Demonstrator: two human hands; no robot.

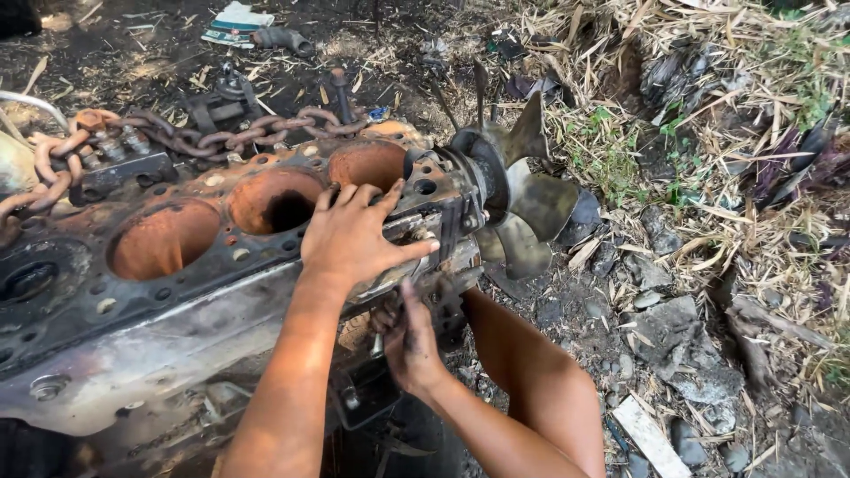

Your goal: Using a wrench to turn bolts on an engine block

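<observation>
A rusty engine block [133,319] lies on the ground, its open cylinder bores [164,239] facing up. My left hand [354,237] rests flat on the block's top edge beside the last bores, fingers spread. Lower down, my right hand [409,341] reaches to the block's side and seems to grip a small metal part [378,343]; what it is stays unclear. A metal fan [522,195] with worn blades sits on the block's front end, just right of my left hand.
A heavy rusty chain [221,137] runs across the block's far side. Dry stalks and grass [708,106] cover the ground at right. Stones [682,345] and a pale wooden strip [651,438] lie near my knee. A hose piece [283,39] sits at the top.
</observation>
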